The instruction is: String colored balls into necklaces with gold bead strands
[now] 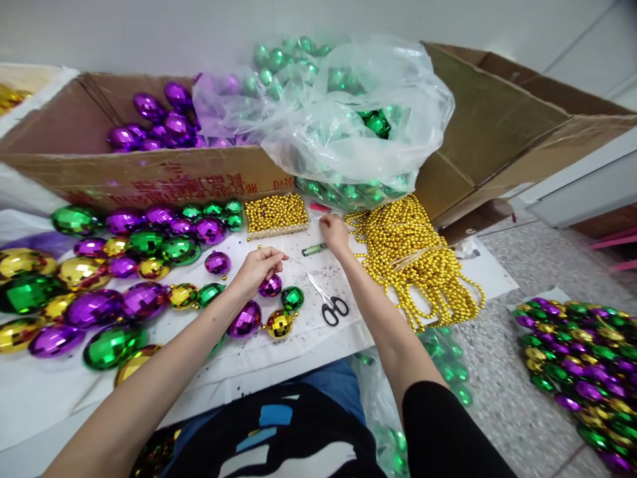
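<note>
My left hand [259,267] is closed in a pinch on a thin pale thread [298,264] that runs off to the right above the table. Just below it lie a purple ball [270,285], a green ball [292,298] and a gold ball [279,323]. My right hand [334,232] has its fingers curled together beside the heap of gold bead strings [413,245]; what they hold, if anything, is too small to make out. Between my forearms rest black-handled scissors [328,302]. A green tube-like object [314,249] lies by my right wrist, and a red item [321,207] lies behind the hand.
A box of loose gold beads [277,214] stands behind my hands. Rows of shiny balls [144,299] cover the left side. Behind are a cardboard box [149,176] of purple balls, a plastic bag [368,126] of green ones and another carton [488,133]. Finished-looking strands [582,372] lie at right.
</note>
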The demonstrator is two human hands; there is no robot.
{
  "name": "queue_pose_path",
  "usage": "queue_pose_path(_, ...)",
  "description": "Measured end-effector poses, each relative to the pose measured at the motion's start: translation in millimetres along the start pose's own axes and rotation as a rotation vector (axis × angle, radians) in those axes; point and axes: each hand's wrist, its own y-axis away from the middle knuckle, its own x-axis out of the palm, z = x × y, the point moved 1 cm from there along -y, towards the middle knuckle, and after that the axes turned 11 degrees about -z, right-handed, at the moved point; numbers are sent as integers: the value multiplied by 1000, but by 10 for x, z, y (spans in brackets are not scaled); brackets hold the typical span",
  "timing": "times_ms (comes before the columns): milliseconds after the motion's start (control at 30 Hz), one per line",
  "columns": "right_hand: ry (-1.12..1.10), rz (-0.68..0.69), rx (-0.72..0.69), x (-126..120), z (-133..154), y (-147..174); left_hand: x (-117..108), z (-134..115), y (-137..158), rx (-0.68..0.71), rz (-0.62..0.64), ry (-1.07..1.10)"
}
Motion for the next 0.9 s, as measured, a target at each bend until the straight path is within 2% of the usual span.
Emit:
queue_pose_path(200,-249,-71,85,90,47,45,-2,-60,45,29,-12,-4)
queue_pose_path(333,-429,-65,194,-6,22,218,2,-102,58,77,14,6)
queue_pose_path(467,-570,-30,227,-149,68,516,35,-147,72,102,12,-10)
queue_pose_path(600,-672,-13,188,-282,162,794,75,-166,95,99,8,-17)
queue_pose_path(767,-659,-117,11,-434,314,1001,88,-146,119,88,-6,-19)
queue_pose_path(900,-716,-76,-14,-497,424,1169,89,-134,155,117,-38,-14)
